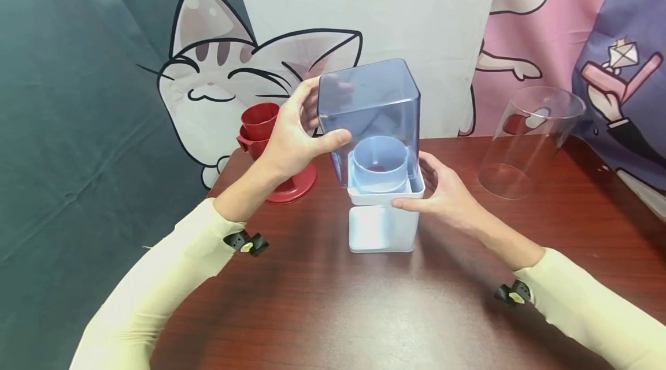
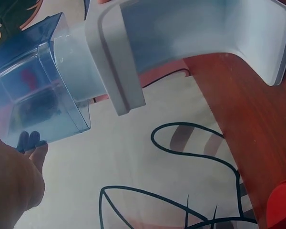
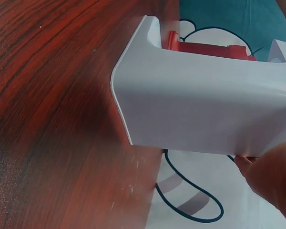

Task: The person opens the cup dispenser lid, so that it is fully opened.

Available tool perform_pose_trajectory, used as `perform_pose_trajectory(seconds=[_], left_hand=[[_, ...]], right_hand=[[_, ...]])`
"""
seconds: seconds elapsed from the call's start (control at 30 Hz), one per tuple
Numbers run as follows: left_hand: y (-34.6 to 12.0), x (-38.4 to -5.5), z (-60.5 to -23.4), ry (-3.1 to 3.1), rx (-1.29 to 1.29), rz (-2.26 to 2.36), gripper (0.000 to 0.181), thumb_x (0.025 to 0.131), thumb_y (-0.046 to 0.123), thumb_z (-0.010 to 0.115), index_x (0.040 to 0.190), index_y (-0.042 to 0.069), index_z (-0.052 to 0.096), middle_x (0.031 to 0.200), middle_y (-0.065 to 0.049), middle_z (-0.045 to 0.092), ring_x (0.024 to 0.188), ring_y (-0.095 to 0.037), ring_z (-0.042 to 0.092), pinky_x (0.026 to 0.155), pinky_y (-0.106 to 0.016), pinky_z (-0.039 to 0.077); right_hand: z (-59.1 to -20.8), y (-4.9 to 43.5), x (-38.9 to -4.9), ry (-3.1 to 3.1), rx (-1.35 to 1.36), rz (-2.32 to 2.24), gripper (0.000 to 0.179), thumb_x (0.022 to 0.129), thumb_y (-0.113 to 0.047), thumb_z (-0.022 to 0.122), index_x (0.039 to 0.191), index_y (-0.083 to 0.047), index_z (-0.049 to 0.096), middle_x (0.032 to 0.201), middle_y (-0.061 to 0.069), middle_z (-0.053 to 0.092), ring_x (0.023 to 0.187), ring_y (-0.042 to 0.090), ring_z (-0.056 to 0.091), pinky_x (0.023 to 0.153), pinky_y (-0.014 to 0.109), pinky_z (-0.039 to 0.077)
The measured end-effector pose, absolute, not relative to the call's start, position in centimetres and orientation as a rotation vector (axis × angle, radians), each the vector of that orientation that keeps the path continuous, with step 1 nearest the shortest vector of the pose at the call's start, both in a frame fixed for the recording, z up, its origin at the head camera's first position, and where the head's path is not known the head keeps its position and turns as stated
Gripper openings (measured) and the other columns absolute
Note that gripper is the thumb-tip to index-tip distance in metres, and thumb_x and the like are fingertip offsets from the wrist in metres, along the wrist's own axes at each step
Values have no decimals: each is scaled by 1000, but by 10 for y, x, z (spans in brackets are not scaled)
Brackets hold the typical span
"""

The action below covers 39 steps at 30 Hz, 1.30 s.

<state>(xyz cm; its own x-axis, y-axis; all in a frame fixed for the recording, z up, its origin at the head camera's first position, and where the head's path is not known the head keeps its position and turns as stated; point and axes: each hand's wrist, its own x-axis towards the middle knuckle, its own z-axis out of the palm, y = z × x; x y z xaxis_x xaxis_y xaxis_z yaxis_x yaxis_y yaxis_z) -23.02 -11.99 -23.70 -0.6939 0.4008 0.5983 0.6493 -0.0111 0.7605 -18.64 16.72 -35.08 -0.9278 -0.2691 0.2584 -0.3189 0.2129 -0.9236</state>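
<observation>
My left hand (image 1: 296, 136) holds a translucent blue square container (image 1: 382, 84), thumb on the near side and fingers behind its left side. The container is tilted above a white stand (image 1: 387, 228), overlapping the round collar (image 1: 382, 162) on its top. In the left wrist view, the collar (image 2: 76, 64) reaches the container's rim, partly inside it. My right hand (image 1: 442, 191) grips the stand's upper right side, thumb in front. The stand (image 3: 195, 95) is upright on the table in the right wrist view, with the right fingertips (image 3: 245, 162) against its side.
Red stacked cups (image 1: 260, 118) on a round red base (image 1: 293, 188) stand behind my left forearm. A clear open cylinder (image 1: 504, 167) stands at the right. The brown table (image 1: 322, 306) meets a cartoon-printed cloth (image 1: 364, 6) at the back.
</observation>
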Motion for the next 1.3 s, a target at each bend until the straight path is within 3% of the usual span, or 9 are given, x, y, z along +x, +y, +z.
perform_pose_trajectory(seconds=[0.33, 0.67, 0.87, 1.3], left_hand=[[-127, -228, -233, -2004, -1110, -1849, 101, 73, 55, 96, 147, 1, 52, 139, -15, 65, 122, -29, 65, 100, -35, 58], [-134, -224, -233, -2019, -1078, -1800, 107, 73, 62, 93, 150, 2, 50, 137, -15, 66, 119, -30, 65, 98, -34, 58], [-139, -224, -234, -2024, -1070, -1795, 107, 72, 62, 93, 150, 2, 50, 138, -14, 65, 119, -29, 66, 100, -33, 58], [-150, -225, -238, -1949, -1034, -1854, 98, 77, 49, 95, 149, 1, 49, 136, -14, 65, 114, -28, 68, 97, -32, 59]], right_hand=[[-350, 175, -183, -2406, 556, 1815, 93, 80, -7, 94, 158, -10, 45, 143, 11, 62, 127, 18, 61, 101, 18, 51], [-348, 183, -179, -2431, 501, 1742, 92, 81, -13, 95, 159, -14, 45, 145, 7, 61, 126, 16, 60, 103, 17, 49], [-347, 189, -176, -2452, 462, 1739, 93, 83, -15, 94, 161, -14, 43, 143, 9, 61, 121, 17, 61, 97, 16, 53], [-341, 206, -172, -2491, 402, 1634, 93, 85, -18, 93, 162, -15, 41, 144, 9, 60, 118, 16, 60, 92, 12, 52]])
